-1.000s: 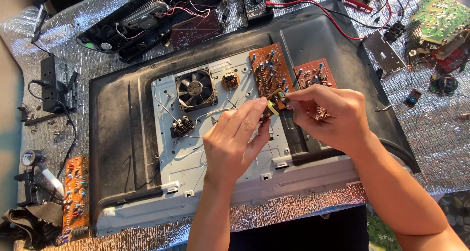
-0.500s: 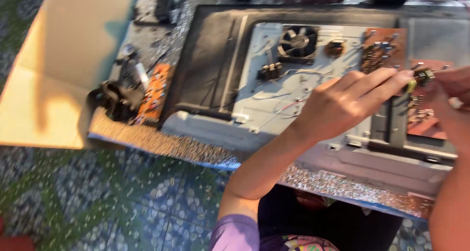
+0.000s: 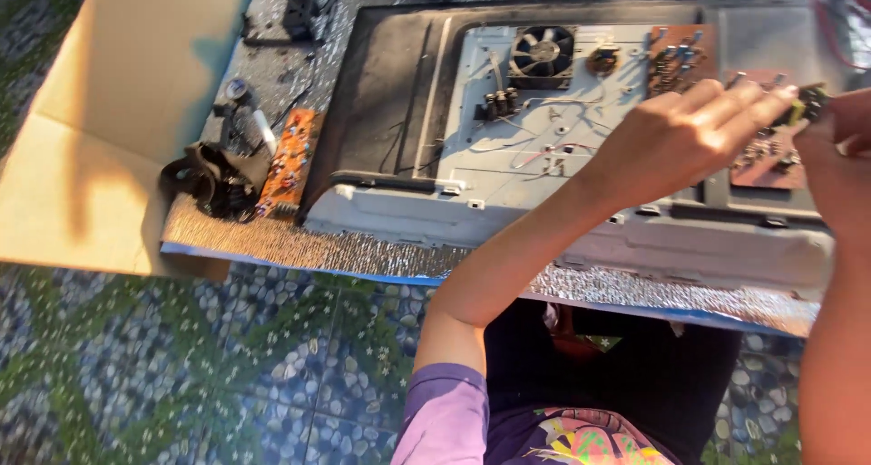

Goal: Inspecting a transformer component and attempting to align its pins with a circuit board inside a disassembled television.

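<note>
Pinching a small yellow-green component between fingertips of left hand and right hand, fingers of the left stretched out and pressed together. Held above the opened device chassis, over the brown circuit board at its right side. Farther left, a black cooling fan and an orange circuit board beside a cardboard sheet.

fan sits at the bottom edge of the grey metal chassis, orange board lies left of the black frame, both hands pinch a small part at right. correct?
Not quite. In the head view the fan sits at the top edge of the grey metal chassis, not the bottom. The orange board does lie left of the black frame, and the left hand and right hand pinch the small part.
</note>
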